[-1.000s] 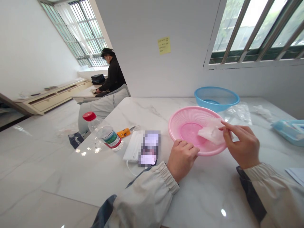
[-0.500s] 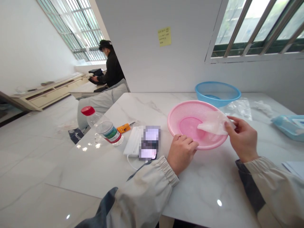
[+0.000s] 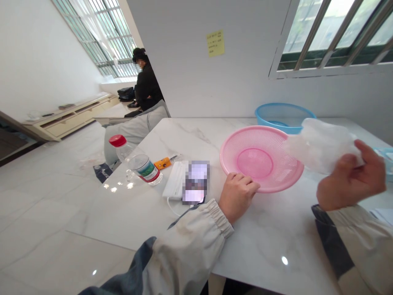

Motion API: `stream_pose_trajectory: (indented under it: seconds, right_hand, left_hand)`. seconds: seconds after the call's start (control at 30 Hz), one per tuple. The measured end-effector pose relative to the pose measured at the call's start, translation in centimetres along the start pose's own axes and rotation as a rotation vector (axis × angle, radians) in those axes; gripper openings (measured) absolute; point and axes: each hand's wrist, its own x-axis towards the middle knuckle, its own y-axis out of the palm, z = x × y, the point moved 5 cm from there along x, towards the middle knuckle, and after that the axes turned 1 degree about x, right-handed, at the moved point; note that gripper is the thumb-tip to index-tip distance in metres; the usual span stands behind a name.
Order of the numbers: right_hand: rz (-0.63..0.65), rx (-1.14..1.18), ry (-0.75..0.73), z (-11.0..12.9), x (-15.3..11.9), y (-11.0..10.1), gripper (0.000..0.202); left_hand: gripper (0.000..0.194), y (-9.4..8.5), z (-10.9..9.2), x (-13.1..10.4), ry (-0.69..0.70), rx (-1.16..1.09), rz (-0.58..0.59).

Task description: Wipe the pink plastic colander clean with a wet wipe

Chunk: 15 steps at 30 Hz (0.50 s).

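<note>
A pink plastic basket (image 3: pixel 254 162) with a perforated wall sits tilted slightly on the marble-patterned table. My left hand (image 3: pixel 238 196) grips its near rim, fingers curled over the edge. My right hand (image 3: pixel 353 174) is raised to the right of the basket, its thumb and fingers pinching a crumpled translucent white plastic bag (image 3: pixel 328 145). The bag is blurred, and its left end reaches over the basket's right rim. Behind the pink basket stands a blue basket (image 3: pixel 284 116), partly covered by the bag.
Left of the basket lie a phone (image 3: pixel 195 182), a white power bank with a cable (image 3: pixel 175 180), an orange item (image 3: pixel 162 163) and a bottle with a red cap (image 3: pixel 144 169). A seated person (image 3: pixel 147 84) is at the far left. A light-blue tray (image 3: pixel 385 157) is at the right.
My right hand has moved right and up, drawing the plastic bag out of the pink basket. My left hand stays on the rim. The person in the background has lowered their hands.
</note>
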Motion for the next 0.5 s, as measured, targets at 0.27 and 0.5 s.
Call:
stream_pose_trajectory:
  seconds: [0.27,0.5]
  right_hand:
    - [-0.114,0.119,-0.059,0.2,-1.3,1.5,0.029]
    - [-0.102,0.178,-0.073,-1.2,-1.3,1.1,0.022]
  left_hand:
    - [0.020,-0.2,0.0,0.1,-0.027,-0.004,0.005]
    - [0.013,-0.2,0.1,0.0,-0.043,-0.010,-0.022]
